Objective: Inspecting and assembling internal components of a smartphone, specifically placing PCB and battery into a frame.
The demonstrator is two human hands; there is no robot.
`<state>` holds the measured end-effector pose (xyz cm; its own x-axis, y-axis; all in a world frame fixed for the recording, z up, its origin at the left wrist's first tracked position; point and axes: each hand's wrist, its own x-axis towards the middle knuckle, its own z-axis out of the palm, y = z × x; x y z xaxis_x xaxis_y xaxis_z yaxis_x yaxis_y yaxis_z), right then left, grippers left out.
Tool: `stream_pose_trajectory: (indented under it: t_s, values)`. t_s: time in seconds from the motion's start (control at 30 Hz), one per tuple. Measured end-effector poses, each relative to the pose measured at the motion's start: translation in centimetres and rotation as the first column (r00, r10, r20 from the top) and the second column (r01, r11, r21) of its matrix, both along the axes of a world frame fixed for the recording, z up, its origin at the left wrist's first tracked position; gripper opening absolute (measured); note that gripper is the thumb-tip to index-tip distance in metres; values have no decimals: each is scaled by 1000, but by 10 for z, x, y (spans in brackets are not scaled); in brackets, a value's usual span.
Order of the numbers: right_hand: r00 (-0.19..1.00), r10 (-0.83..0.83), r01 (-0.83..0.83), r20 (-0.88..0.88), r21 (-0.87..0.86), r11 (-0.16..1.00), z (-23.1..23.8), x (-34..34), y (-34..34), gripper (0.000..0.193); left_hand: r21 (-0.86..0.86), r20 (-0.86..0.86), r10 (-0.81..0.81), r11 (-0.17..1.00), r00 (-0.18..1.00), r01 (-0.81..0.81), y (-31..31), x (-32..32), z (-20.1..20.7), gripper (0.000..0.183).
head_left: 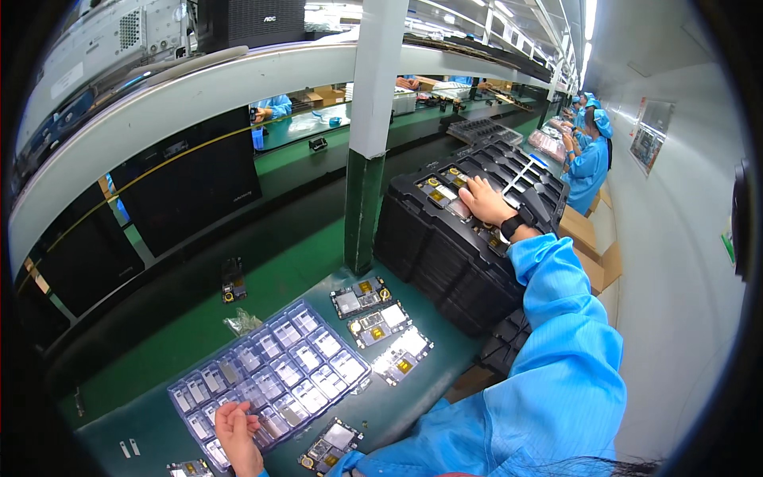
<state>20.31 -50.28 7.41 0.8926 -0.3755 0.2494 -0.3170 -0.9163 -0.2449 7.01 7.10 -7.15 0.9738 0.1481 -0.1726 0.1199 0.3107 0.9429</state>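
Note:
My right hand (486, 201) reaches onto the top tray of a tall stack of black plastic trays (445, 242). Its fingers are stretched over circuit boards lying in the compartments, one of them a board (437, 193) just left of the fingertips. My left hand (237, 436) is curled above the near side of a clear plastic compartment tray (359, 372); whatever its fingers pinch is hidden. Small silvery rectangular pieces fill many pockets of that tray. Right of it lie three loose circuit boards (377, 322), and another circuit board (332, 447) rests near my left sleeve.
A white and green post (367, 159) rises behind the bench, beside the black stack. One more board (233, 281) and a crumpled clear bag (242, 322) lie on the green surface. Cardboard boxes (592, 246) stand right of the stack. Co-workers in blue (590, 163) sit farther along.

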Motion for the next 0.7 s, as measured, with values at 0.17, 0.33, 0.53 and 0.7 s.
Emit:
stream_pose_trajectory:
  t_s: [0.17, 0.33, 0.53, 0.7]
  values:
    - [983, 28, -32, -181, -19, 999, 11, 3, 10, 56, 79, -62, 0, 997, 998, 5, 7, 0, -14, 28]
    - [983, 19, -64, 185, 244, 968, 5, 16, -14, 44, 312, 125, 13, 949, 992, -52, 3, -10, 55, 25]
    - [993, -109, 98, 45, 200, 975, 28, 14, -31, 46, 379, 421, 40, 900, 906, -216, -32, 63, 123, 23]
    - [989, -34, 78, -143, 316, 946, 44, 25, -32, 36, 680, 300, -27, 706, 953, -195, -40, 202, 42, 39]
